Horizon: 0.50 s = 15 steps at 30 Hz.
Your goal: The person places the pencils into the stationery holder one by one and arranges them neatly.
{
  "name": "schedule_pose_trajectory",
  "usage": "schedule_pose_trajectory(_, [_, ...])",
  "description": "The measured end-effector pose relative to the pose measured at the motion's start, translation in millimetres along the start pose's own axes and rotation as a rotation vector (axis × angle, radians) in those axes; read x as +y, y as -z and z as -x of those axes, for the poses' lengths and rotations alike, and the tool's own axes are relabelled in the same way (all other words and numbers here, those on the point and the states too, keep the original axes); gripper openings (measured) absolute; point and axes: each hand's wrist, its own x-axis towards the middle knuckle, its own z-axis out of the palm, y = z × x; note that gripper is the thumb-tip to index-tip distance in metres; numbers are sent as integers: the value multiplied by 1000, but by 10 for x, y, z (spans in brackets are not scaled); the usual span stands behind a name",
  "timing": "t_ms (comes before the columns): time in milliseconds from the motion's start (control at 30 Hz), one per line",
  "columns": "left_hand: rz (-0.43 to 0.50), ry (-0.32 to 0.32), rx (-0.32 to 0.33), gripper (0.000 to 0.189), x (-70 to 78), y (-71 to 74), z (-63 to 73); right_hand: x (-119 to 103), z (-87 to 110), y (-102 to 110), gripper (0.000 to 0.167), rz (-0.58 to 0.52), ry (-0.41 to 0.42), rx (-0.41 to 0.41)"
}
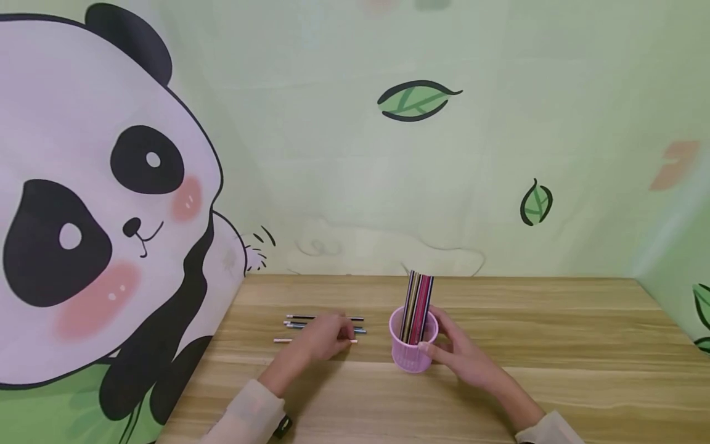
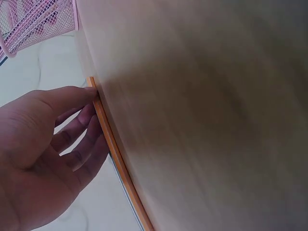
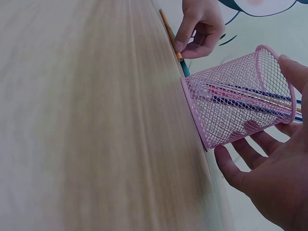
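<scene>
A pink mesh cup stands upright on the wooden tabletop, a little past the middle toward the back wall. A bundle of pencils sticks up out of it, dark and pink ones packed close together.

The right hand is cupped around the right side of the cup. In the right wrist view its fingers are spread and gently curved close around the mesh, with the thumb near the rim; whether they press on the mesh I cannot tell, though from the head view the fingertips seem to touch the cup's side.

To the left of the cup, 3 or so loose pencils lie flat on the tabletop, side by side and roughly parallel to the back edge. The left hand rests over them. In the left wrist view its fingers are curled and the thumb and fingertips pinch an orange pencil that lies against the wood. The right wrist view shows the same pinch, near that pencil's end, with a green one just beside it.

Both sleeves are pale. Behind the tabletop the wall is light green with painted leaves, and a big cartoon panda covers the left wall.
</scene>
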Motion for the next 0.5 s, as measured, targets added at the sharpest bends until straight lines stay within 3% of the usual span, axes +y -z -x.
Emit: schedule_pose_trajectory(500, [10, 71, -53, 10, 53, 49, -21, 37, -8, 9, 72, 4, 22, -1])
